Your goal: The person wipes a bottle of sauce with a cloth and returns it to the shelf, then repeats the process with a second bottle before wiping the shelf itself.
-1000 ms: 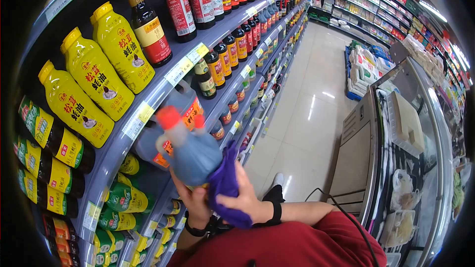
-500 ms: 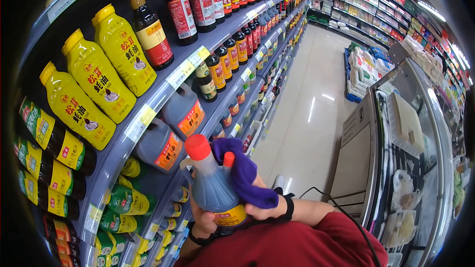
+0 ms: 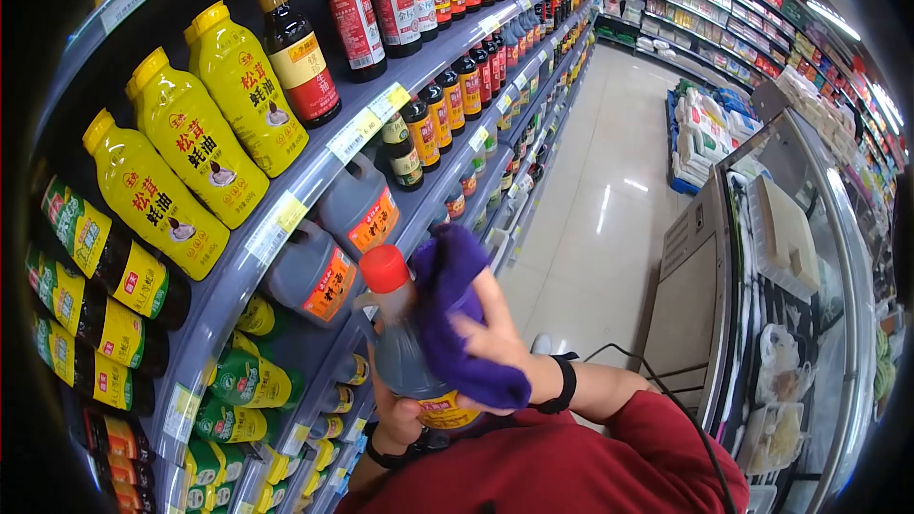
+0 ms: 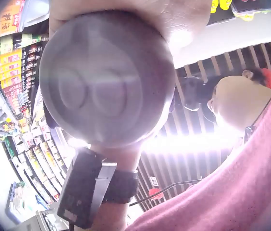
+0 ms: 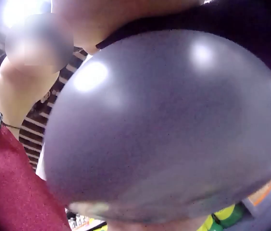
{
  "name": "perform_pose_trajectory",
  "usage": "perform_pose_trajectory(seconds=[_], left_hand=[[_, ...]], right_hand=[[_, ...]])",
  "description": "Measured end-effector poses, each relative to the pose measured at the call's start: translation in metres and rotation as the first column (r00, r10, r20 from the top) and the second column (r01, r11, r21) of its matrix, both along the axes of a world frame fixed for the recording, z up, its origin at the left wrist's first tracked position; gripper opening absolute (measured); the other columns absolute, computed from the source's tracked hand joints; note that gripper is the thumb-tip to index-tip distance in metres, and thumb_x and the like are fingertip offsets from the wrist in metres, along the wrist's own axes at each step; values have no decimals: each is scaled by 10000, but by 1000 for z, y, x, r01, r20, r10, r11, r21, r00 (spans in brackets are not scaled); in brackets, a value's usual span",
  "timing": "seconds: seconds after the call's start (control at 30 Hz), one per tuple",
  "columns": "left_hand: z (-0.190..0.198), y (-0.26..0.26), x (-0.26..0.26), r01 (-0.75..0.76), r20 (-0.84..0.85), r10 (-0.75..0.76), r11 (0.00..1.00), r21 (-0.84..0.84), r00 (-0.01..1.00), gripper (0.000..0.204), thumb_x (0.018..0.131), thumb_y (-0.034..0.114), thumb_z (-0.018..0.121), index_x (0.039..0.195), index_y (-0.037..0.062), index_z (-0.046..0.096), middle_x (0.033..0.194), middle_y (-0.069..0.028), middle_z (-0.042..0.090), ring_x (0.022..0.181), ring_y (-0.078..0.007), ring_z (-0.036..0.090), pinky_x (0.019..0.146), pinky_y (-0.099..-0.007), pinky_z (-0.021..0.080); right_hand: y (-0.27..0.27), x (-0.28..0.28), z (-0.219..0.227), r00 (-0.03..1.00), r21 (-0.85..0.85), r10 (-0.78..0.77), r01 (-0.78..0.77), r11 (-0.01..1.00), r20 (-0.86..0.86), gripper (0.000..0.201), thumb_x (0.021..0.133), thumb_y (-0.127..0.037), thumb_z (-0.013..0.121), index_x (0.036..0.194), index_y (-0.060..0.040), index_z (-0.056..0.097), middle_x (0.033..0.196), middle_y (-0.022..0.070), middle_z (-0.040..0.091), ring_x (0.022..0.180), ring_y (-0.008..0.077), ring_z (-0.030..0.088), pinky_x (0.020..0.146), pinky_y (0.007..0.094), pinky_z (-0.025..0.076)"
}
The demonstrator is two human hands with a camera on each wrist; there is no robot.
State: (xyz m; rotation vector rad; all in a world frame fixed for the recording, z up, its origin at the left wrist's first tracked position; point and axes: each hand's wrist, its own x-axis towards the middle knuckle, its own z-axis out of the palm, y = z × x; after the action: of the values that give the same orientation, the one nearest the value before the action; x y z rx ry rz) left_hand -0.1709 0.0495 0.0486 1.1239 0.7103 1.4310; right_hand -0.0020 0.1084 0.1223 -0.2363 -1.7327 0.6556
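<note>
A dark bottle (image 3: 405,358) with a red cap and a yellow label stands upright, slightly tilted, before the shelf in the head view. My left hand (image 3: 397,416) grips its lower part, thumb by the label. My right hand (image 3: 493,331) holds a purple cloth (image 3: 464,324) against the bottle's right side, covering its upper right. In the left wrist view the bottle's round base (image 4: 107,79) fills the middle, with the left hand (image 4: 174,17) around it. The right wrist view shows the bottle's smooth side (image 5: 164,130) close up, under the dark cloth (image 5: 236,24) and part of the right hand (image 5: 94,19).
Shelves (image 3: 314,171) of sauce bottles run along the left. Two large jugs (image 3: 314,276) with orange labels sit just behind the held bottle. A glass-sided display case (image 3: 809,162) stands at the right, beyond the tiled aisle (image 3: 581,219). A black cable (image 3: 681,409) hangs by the right arm.
The bottle came down from near the jugs towards the body and turned more upright. Since half a second ago, the right hand and cloth have shifted over its side, covering the small red cap.
</note>
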Motion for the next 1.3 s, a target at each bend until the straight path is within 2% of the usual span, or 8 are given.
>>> perform_pose_trajectory(seconds=[0.07, 0.13, 0.2, 0.6, 0.77, 1.0, 1.03, 1.3], left_hand=[[18, 0, 6, -53, 6, 53, 998, 16, 999, 1067, 730, 557, 699, 1429, -28, 144, 1380, -135, 343, 1241, -230, 402, 1022, -372, 339], [21, 2, 3, -185, 17, 184, 978, 92, 983, 1049, 732, 518, 717, 1432, -17, 147, 1364, -132, 353, 1223, -225, 416, 1010, -370, 353], [25, 7, -1, -216, 67, 210, 969, 117, 975, 1026, 741, 487, 722, 1438, 0, 147, 1349, -125, 361, 1208, -223, 427, 1002, -373, 360], [16, 1, 0, -109, -55, 113, 992, 61, 992, 1080, 719, 564, 704, 1434, -26, 149, 1368, -125, 333, 1235, -225, 395, 1019, -368, 332], [7, 3, -13, -256, -8, 258, 962, 98, 966, 1054, 734, 562, 690, 1435, -22, 163, 1363, -128, 353, 1231, -231, 409, 1027, -376, 326], [1, 4, -14, -210, -54, 217, 971, 113, 975, 1052, 751, 579, 661, 1434, -23, 135, 1361, -136, 355, 1232, -226, 411, 1015, -374, 341], [6, 2, -10, -121, -76, 127, 990, 79, 989, 1052, 751, 580, 658, 1432, -25, 133, 1357, -138, 358, 1229, -224, 414, 1012, -374, 345], [29, 5, -8, 1, -73, 4, 998, 60, 997, 1026, 752, 559, 664, 1420, -31, 155, 1337, -139, 375, 1208, -214, 436, 1002, -368, 361]], right_hand=[[-6, -4, -8, 998, -146, 28, -36, 989, -56, 586, 825, -368, 643, 1280, -34, 488, 1500, 295, 16, 1368, 481, 161, 1075, 469, 219], [-16, -15, -22, 983, -340, 183, -165, 926, 21, 1002, 850, -627, 456, 1464, 18, -3, 1509, 250, -125, 1398, 417, -118, 1102, 514, -17], [-22, -21, -50, 986, -240, 166, -164, 957, -14, 657, 875, -384, 585, 1379, -18, 374, 1509, 275, -66, 1414, 416, -18, 1112, 458, 106], [-5, -4, -27, 992, -261, 122, -110, 959, 28, 710, 932, -500, 418, 1356, 64, 347, 1423, 181, 293, 1342, 302, 253, 1085, 410, 190], [-31, -15, -48, 906, -568, 398, -406, 715, -146, 1082, 844, -504, 603, 1438, 46, -115, 1538, 159, 9, 1425, 234, 25, 1129, 379, 44], [-10, -11, -47, 932, -452, 346, -355, 818, -106, 773, 914, -485, 492, 1443, 6, 217, 1534, 158, 63, 1422, 273, 49, 1121, 409, 96], [-5, -6, -37, 982, -341, 190, -175, 924, 13, 716, 959, -524, 326, 1350, 75, 362, 1438, 172, 296, 1305, 282, 327, 1064, 386, 260], [-24, -1, -82, 953, -472, 285, -300, 829, -105, 698, 958, -487, 375, 1379, 66, 311, 1407, 187, 349, 1310, 289, 332, 1068, 388, 254]])
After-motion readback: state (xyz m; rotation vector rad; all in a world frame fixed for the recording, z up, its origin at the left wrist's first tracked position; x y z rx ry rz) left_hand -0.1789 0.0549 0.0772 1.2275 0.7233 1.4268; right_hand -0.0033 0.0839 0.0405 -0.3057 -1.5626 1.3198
